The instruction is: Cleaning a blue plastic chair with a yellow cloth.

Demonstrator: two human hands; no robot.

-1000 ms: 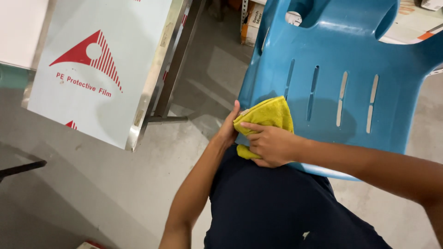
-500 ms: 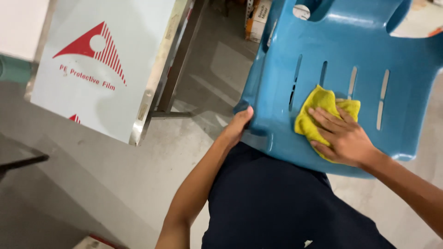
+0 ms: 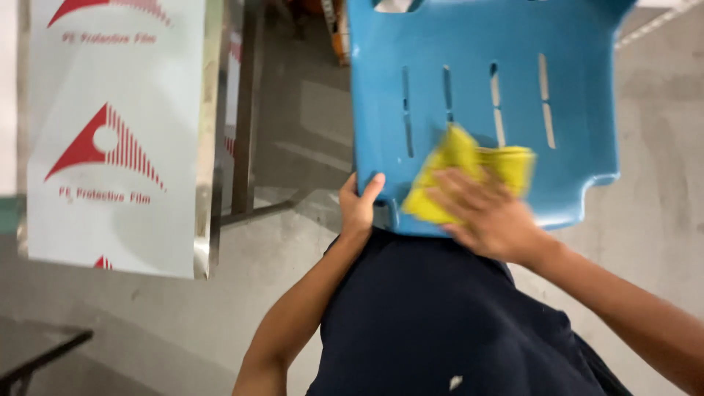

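Observation:
A blue plastic chair (image 3: 469, 44) with several slots in its back rests tilted against my lap. My left hand (image 3: 357, 207) grips its lower left edge, thumb over the rim. My right hand (image 3: 490, 214) presses a yellow cloth (image 3: 462, 165) flat against the chair's surface, just below the slots; hand and cloth are blurred by motion. My dark trousers (image 3: 433, 323) fill the lower middle of the view.
A metal panel (image 3: 110, 132) covered in white protective film with red triangle marks stands at the left, on a metal frame (image 3: 246, 125). Grey concrete floor (image 3: 660, 183) lies around. A dark bar (image 3: 44, 356) shows at the bottom left.
My right hand has slid the yellow cloth across the chair, from the left edge out to the right and partly back toward the middle. The chair sits more squarely in view. My left hand keeps its grip.

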